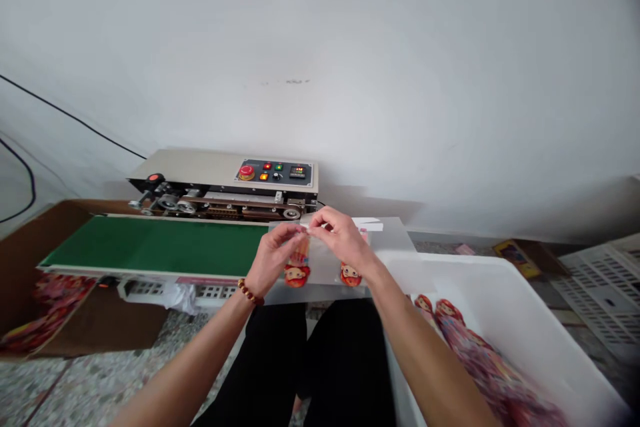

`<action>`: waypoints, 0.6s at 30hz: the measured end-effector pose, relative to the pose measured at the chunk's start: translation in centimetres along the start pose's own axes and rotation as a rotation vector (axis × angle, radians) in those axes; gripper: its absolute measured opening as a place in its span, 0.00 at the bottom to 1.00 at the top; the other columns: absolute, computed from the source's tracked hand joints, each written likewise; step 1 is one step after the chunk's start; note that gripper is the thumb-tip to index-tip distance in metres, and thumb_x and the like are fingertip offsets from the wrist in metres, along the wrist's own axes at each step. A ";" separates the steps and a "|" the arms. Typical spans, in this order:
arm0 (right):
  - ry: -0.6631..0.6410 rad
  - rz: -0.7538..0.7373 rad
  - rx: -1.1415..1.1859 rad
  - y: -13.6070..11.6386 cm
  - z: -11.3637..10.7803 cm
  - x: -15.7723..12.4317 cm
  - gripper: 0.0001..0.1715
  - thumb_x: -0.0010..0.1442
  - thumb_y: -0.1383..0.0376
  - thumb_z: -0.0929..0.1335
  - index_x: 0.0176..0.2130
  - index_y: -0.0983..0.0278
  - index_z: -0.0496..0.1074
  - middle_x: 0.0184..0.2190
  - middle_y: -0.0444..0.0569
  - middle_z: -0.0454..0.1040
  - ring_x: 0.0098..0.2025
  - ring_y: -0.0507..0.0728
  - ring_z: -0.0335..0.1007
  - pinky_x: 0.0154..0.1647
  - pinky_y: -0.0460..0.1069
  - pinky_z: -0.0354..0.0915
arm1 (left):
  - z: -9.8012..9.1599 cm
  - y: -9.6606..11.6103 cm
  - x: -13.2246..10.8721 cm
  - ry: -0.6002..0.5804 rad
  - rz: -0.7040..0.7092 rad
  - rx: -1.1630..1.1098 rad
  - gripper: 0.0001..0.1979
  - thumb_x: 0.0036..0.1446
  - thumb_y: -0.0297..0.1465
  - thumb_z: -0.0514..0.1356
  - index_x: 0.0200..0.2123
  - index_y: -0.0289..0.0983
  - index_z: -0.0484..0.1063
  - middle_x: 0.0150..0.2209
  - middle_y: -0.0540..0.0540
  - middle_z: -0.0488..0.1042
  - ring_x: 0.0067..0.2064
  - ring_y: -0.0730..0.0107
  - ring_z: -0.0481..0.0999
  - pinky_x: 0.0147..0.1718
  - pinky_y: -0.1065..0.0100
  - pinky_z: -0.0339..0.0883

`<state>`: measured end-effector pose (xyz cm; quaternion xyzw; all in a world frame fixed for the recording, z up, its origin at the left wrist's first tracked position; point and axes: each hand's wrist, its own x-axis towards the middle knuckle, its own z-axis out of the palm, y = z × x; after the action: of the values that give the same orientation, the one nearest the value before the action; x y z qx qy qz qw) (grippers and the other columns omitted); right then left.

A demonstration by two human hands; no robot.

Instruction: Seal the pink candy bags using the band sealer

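Observation:
My left hand [277, 255], with a beaded bracelet at the wrist, and my right hand [341, 238] meet fingertip to fingertip. Both pinch the top edge of a clear plastic packet [299, 273], whose lower end shows a red-haired cartoon head. Below my right wrist lies a second packet [351, 274] with the same kind of head, partly covered by my hand. Both packets are over a pale work surface [395, 237] at the right end of the green conveyor belt [165, 243]. What lies between the fingertips is small and partly hidden.
Behind the belt stands a band sealing machine [200, 167] with lit buttons. A cardboard box [115, 320] at left and a white bin [480, 270] at right hold more packets. A white crate [607, 293] stands far right.

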<state>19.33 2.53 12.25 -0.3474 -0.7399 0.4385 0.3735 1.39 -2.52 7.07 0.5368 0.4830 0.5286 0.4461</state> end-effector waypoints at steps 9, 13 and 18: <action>-0.017 0.127 0.056 -0.8 0.2 -0.2 0.09 0.60 0.58 0.69 0.35 0.60 0.74 0.32 0.44 0.75 0.33 0.54 0.68 0.32 0.47 0.63 | -0.1 3.8 0.2 0.089 -0.017 -0.150 0.13 0.54 0.41 0.69 0.34 0.37 0.77 0.34 0.49 0.78 0.36 0.70 0.73 0.41 0.69 0.67; 0.155 -0.018 -0.267 -1.0 1.5 -0.6 0.10 0.62 0.64 0.65 0.29 0.60 0.72 0.32 0.45 0.75 0.35 0.54 0.69 0.38 0.48 0.62 | -0.2 3.3 0.2 0.112 -0.036 -0.124 0.16 0.51 0.42 0.70 0.34 0.36 0.76 0.34 0.49 0.78 0.37 0.68 0.74 0.42 0.68 0.68; 0.110 -0.028 -0.199 -0.6 1.2 -0.4 0.10 0.59 0.64 0.68 0.25 0.60 0.72 0.28 0.44 0.74 0.32 0.54 0.68 0.35 0.47 0.60 | -0.4 3.1 0.0 0.078 -0.079 -0.096 0.17 0.51 0.44 0.69 0.32 0.35 0.77 0.33 0.49 0.78 0.37 0.69 0.74 0.43 0.68 0.68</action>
<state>18.41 1.45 12.32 -0.3959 -0.7629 0.3381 0.3833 1.14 -2.99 10.15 0.4744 0.4950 0.5536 0.4727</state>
